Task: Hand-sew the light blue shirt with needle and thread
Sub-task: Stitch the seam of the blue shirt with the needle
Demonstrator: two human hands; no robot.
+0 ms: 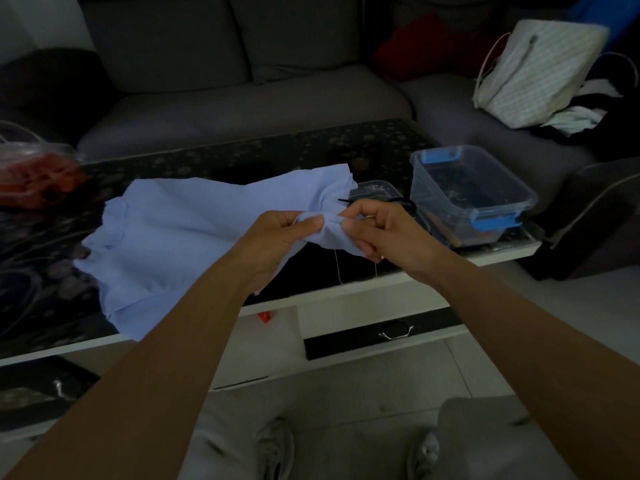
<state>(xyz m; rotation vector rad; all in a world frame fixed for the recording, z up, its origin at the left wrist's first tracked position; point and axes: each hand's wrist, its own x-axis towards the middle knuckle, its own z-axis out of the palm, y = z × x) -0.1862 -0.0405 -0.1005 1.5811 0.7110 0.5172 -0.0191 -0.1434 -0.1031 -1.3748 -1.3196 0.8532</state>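
The light blue shirt [180,223] lies spread over the dark patterned coffee table [52,271], with one bunched part lifted above the table's front edge. My left hand [277,237] grips that bunched fold, thumb on top. My right hand [384,233] pinches the same fold from the right, fingertips almost touching the left thumb. Two strands of pale thread [337,268] hang down from the fold. The needle is too small to make out between the fingers.
A clear plastic box [474,195] with blue latches stands at the table's right end, its lid [375,188] beside it with black scissors. A bag with something red [34,178] sits far left. A grey sofa [242,98] lies beyond, holding a white tote bag [533,74].
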